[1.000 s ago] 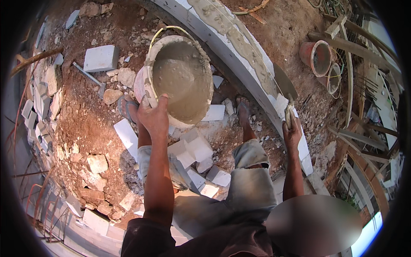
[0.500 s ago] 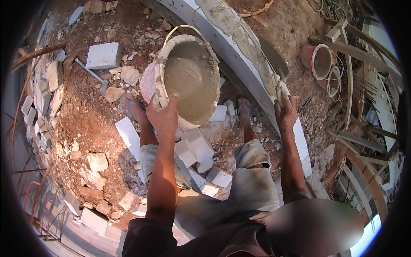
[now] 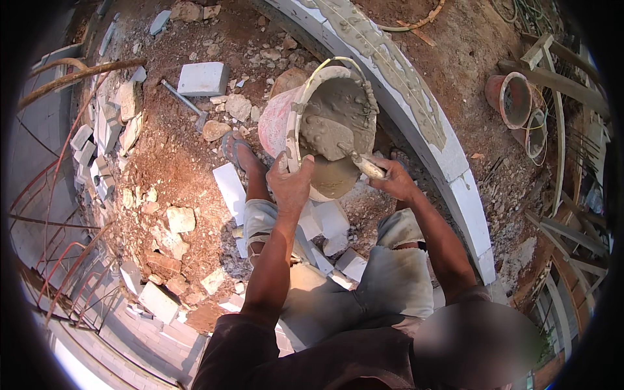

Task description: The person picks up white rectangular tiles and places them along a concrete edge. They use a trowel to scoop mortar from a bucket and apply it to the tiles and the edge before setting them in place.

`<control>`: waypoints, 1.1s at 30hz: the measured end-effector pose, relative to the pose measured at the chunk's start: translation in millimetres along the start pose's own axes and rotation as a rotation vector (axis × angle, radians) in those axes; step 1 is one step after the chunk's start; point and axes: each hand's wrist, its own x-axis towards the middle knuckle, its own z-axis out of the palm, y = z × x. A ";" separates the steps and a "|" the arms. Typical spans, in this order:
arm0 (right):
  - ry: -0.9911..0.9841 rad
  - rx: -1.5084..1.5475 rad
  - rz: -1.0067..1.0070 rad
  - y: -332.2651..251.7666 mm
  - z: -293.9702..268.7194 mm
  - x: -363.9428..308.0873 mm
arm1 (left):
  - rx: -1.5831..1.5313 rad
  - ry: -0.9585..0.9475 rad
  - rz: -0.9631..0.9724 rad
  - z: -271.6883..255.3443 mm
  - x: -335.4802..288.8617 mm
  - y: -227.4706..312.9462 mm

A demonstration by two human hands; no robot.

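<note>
In the middle of the frame, the left hand (image 3: 290,185) grips the lower-left rim of a tilted bucket (image 3: 276,123), its mouth facing the camera and rightward. The right hand (image 3: 394,179) is wrapped around the handle of a trowel (image 3: 335,138) inside the bucket's mouth, against wet mortar (image 3: 335,101); its long axis slants, blade toward upper left, handle toward lower right.

I see a pale red bucket (image 3: 275,125), tilted, with its mouth turned to the right. Its rim is smeared, and wet grey-brown mortar (image 3: 333,179) is inside. The trowel (image 3: 329,138) has mortar on its blade, which shows within the mouth; its handle reaches outward across the rim.
</note>
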 end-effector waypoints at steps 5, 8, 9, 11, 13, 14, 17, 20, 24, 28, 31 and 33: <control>0.049 0.178 -0.067 -4.0 -43.8 -91.6 | -0.089 0.132 0.042 8.3 -28.2 21.1; 0.217 0.099 -0.049 14.3 -75.5 -144.0 | -0.056 0.143 -0.058 9.0 -44.1 6.3; 0.278 0.046 -0.021 24.7 -87.2 -160.4 | -0.023 0.149 -0.074 10.3 -49.4 3.2; 0.441 -0.067 -0.147 50.6 -107.1 -185.3 | 0.010 0.127 -0.071 17.5 -61.0 8.2; 0.520 -0.277 -0.047 72.3 -127.7 -208.7 | 0.030 0.096 -0.061 24.9 -72.0 11.5; 0.555 -0.382 0.006 82.0 -133.7 -216.3 | 0.034 0.083 -0.050 27.8 -78.2 12.7; 0.680 -0.643 0.068 85.9 -140.1 -241.2 | 0.076 0.067 -0.082 31.3 -98.4 14.6; 0.720 -0.708 0.196 100.6 -139.8 -266.0 | 0.119 0.036 -0.084 39.6 -116.1 22.2; 0.824 -0.725 0.168 119.5 -135.9 -274.0 | 0.112 0.075 -0.029 64.4 -140.0 33.0; 0.871 -0.825 0.037 102.2 -134.7 -240.7 | 0.130 0.141 -0.048 82.6 -170.8 46.1; 0.939 -0.823 -0.092 105.7 -136.5 -202.9 | 0.097 0.152 0.057 86.8 -187.7 40.3; 0.943 -0.813 -0.114 103.5 -139.5 -185.2 | 0.141 0.179 -0.009 93.3 -204.8 47.1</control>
